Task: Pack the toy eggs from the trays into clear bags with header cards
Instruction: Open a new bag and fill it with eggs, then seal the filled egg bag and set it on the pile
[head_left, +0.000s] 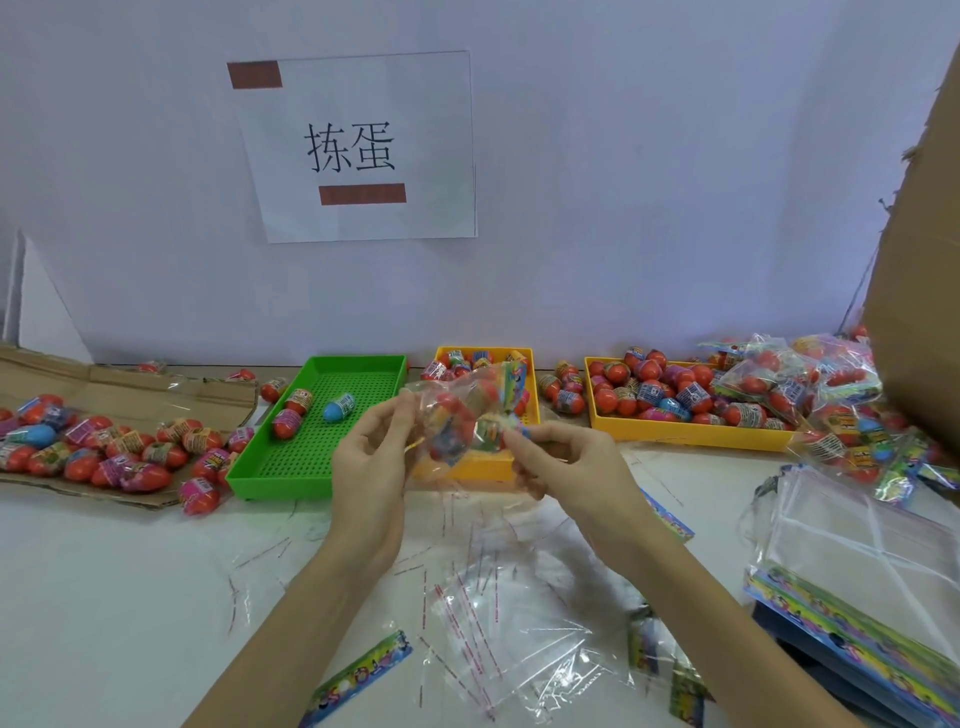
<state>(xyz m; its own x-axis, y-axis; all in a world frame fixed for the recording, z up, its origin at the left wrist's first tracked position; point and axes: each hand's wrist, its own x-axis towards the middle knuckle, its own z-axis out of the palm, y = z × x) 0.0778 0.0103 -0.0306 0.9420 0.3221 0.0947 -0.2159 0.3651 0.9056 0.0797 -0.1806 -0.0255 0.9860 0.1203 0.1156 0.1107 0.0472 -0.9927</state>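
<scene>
— Where's the bag they're working on?

— Held up in the air over the middle of the white worktop (130, 582), in front of the small yellow plastic tray (532, 384). It's a crinkly clear plastic bag (457, 421) with several red toy eggs already inside and a bright printed header card at its top. The left hand (371, 457) pinches the bag's left side, fingers curled onto the film; the right hand (566, 467) pinches the right side near the bottom, fingers curled round it too.

— Looks fiddly?

— I'd say so. The film is thin, soft and slippery, so it will sag and twist under the eggs, which are hard, smooth and light and will roll about inside. Best hold is probably at the card end, where the paper stiffens the mouth; squeezing the belly only shoves the eggs around.

— And the supply?

— Plenty. The large yellow plastic tray (685, 428) toward the back right is heaped with eggs; the green perforated plastic tray (311, 478) left of centre has only four or so. More eggs lie on the flattened brown cardboard (124, 384) at the left edge. Filled bags pile up at the right edge, a stack of empty clear bags (857, 535) sits at the near right corner, and loose film strips (467, 639) litter the near edge.
</scene>
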